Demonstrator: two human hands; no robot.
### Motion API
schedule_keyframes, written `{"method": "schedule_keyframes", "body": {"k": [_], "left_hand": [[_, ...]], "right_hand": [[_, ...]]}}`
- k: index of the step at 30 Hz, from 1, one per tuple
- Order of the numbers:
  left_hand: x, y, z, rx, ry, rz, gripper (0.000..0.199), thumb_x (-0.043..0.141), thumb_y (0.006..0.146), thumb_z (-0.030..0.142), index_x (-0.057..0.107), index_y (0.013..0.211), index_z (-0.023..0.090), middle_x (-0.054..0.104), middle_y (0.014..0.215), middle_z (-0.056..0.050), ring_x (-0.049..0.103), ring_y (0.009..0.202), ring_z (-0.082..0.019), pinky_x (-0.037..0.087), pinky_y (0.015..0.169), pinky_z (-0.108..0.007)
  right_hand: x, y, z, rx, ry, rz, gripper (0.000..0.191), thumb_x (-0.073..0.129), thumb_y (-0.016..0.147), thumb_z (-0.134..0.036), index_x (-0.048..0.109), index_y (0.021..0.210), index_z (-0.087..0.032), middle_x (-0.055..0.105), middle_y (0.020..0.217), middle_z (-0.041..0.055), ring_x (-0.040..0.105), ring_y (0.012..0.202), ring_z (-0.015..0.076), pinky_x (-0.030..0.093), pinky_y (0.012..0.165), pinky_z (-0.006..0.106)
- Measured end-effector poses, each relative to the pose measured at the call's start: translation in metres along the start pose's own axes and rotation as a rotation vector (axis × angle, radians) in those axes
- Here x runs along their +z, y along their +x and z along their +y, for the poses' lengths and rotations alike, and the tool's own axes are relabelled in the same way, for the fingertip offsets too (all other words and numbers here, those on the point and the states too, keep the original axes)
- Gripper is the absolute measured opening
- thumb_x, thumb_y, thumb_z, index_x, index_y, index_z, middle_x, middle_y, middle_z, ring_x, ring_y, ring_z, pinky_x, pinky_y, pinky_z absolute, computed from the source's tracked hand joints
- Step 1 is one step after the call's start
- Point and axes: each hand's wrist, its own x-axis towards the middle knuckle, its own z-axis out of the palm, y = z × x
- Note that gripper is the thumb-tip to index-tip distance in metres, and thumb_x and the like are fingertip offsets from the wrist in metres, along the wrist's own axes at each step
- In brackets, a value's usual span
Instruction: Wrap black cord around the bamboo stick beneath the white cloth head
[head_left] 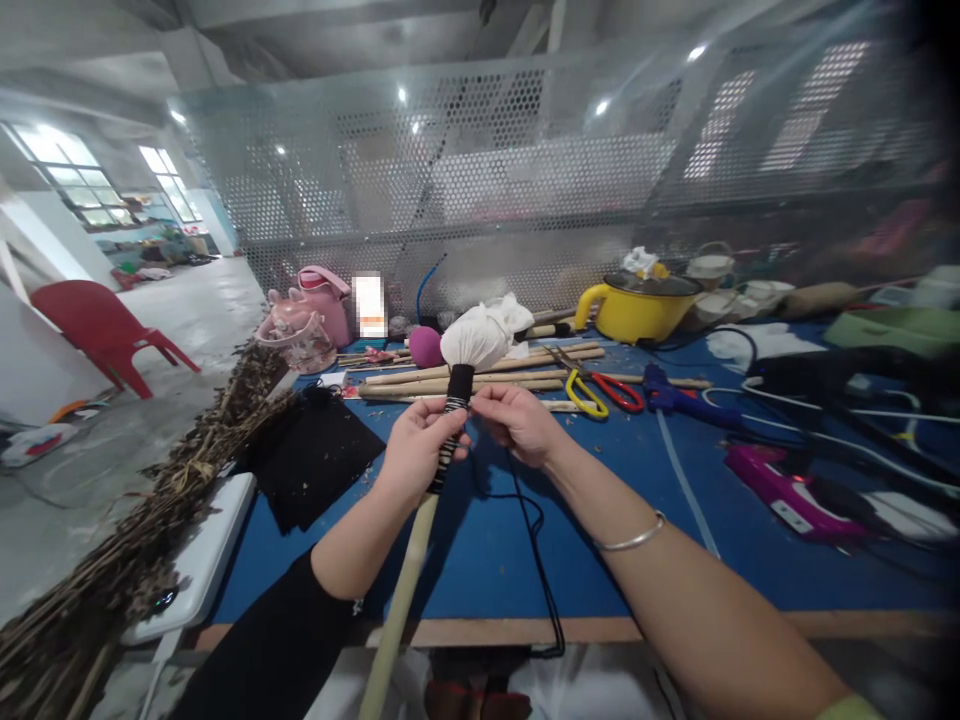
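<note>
A wooden stick (409,590) rises from the table's front edge, tilted, with a white cloth-wrapped bulb (480,338) at its top. Black cord (448,455) is wound around the stick below a solid black band (461,382) at the bulb's neck. My left hand (421,440) is closed around the wound part. Just to the right, my right hand (517,422) is pinched at the neck, on what looks like the black cord. Loose cord (536,570) hangs from there over the table's front edge.
Behind my hands lie bare sticks (405,378), yellow-handled scissors (586,395) and red-handled scissors (619,392). A blue glue gun (675,400), a magenta power strip (795,500) and a yellow pot (645,310) are at right. Black cloth (311,455) and dried stalks (172,500) are at left.
</note>
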Motion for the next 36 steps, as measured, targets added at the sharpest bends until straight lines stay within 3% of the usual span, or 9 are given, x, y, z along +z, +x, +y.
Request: {"method": "schedule_keyframes", "body": {"k": [6, 9, 12, 14, 19, 23, 29, 33, 36], "left_hand": [[0.002, -0.004, -0.001, -0.031, -0.108, -0.076, 0.032, 0.072, 0.062, 0.028, 0.055, 0.085, 0.012, 0.063, 0.072, -0.002, 0.057, 0.051, -0.007, 0.048, 0.046, -0.017], [0.002, -0.003, -0.004, -0.154, -0.183, -0.161, 0.025, 0.067, 0.069, 0.03, 0.059, 0.084, 0.011, 0.063, 0.066, -0.002, 0.054, 0.046, -0.006, 0.046, 0.043, -0.015], [-0.001, 0.001, -0.01, -0.326, -0.222, -0.254, 0.028, 0.054, 0.079, 0.036, 0.061, 0.084, 0.01, 0.062, 0.062, -0.004, 0.054, 0.043, -0.006, 0.044, 0.042, -0.015], [-0.004, 0.005, -0.013, -0.354, -0.155, -0.268, 0.031, 0.048, 0.082, 0.038, 0.06, 0.086, 0.01, 0.063, 0.067, -0.007, 0.059, 0.05, -0.01, 0.047, 0.046, -0.018], [-0.005, 0.006, -0.022, -0.032, 0.211, -0.01, 0.036, 0.058, 0.075, 0.043, 0.049, 0.098, 0.017, 0.059, 0.073, -0.002, 0.059, 0.052, -0.012, 0.046, 0.043, -0.021], [0.0, 0.003, -0.029, 0.136, 0.4, 0.045, 0.045, 0.068, 0.067, 0.034, 0.045, 0.103, 0.019, 0.056, 0.083, -0.001, 0.054, 0.05, -0.008, 0.043, 0.037, -0.018], [0.002, 0.004, -0.024, 0.15, 0.268, 0.011, 0.034, 0.062, 0.072, 0.032, 0.044, 0.097, 0.017, 0.054, 0.071, 0.003, 0.045, 0.041, -0.004, 0.034, 0.032, -0.016], [0.0, 0.004, -0.017, 0.137, 0.137, -0.025, 0.034, 0.062, 0.072, 0.035, 0.042, 0.094, 0.017, 0.056, 0.069, 0.003, 0.048, 0.044, -0.006, 0.038, 0.034, -0.018], [-0.002, 0.005, -0.016, 0.111, 0.079, -0.056, 0.035, 0.063, 0.071, 0.036, 0.042, 0.092, 0.017, 0.059, 0.075, 0.001, 0.051, 0.045, -0.006, 0.042, 0.038, -0.019]], "right_hand": [[-0.005, -0.001, -0.002, 0.021, 0.099, -0.093, 0.031, 0.07, 0.067, -0.034, 0.051, 0.085, -0.018, 0.049, 0.051, -0.0086, 0.019, 0.03, 0.0007, 0.01, 0.029, 0.016], [-0.007, -0.002, 0.0, 0.102, 0.172, -0.162, 0.037, 0.071, 0.066, -0.036, 0.052, 0.092, -0.017, 0.05, 0.051, -0.0079, 0.018, 0.03, 0.0003, 0.008, 0.029, 0.016], [-0.008, -0.002, 0.003, 0.12, 0.21, -0.144, 0.04, 0.072, 0.063, -0.038, 0.054, 0.09, -0.016, 0.047, 0.047, -0.0077, 0.023, 0.032, 0.0015, 0.01, 0.03, 0.015], [-0.009, 0.0, 0.007, 0.11, 0.161, -0.095, 0.035, 0.072, 0.063, -0.037, 0.053, 0.08, -0.014, 0.047, 0.048, -0.0066, 0.026, 0.033, 0.0017, 0.011, 0.03, 0.015], [-0.005, 0.006, 0.012, 0.157, 0.026, 0.021, 0.035, 0.072, 0.063, -0.039, 0.046, 0.063, -0.016, 0.03, 0.039, -0.0113, 0.017, 0.03, 0.0011, 0.01, 0.029, 0.017], [0.002, 0.005, 0.013, 0.156, -0.031, 0.03, 0.035, 0.07, 0.063, -0.043, 0.049, 0.065, -0.015, 0.037, 0.04, -0.0092, 0.022, 0.029, 0.0018, 0.012, 0.028, 0.018], [0.005, 0.002, 0.007, 0.067, -0.042, 0.005, 0.034, 0.066, 0.068, -0.045, 0.048, 0.068, -0.016, 0.036, 0.04, -0.0097, 0.02, 0.03, 0.0024, 0.011, 0.029, 0.018], [0.0, 0.001, 0.001, 0.076, 0.009, -0.026, 0.03, 0.067, 0.069, -0.04, 0.049, 0.067, -0.016, 0.031, 0.041, -0.0108, 0.016, 0.032, 0.0023, 0.01, 0.03, 0.017], [-0.002, 0.0, -0.001, 0.068, 0.01, -0.029, 0.027, 0.067, 0.069, -0.037, 0.051, 0.065, -0.015, 0.038, 0.045, -0.0085, 0.018, 0.033, 0.0018, 0.011, 0.03, 0.016]]}}
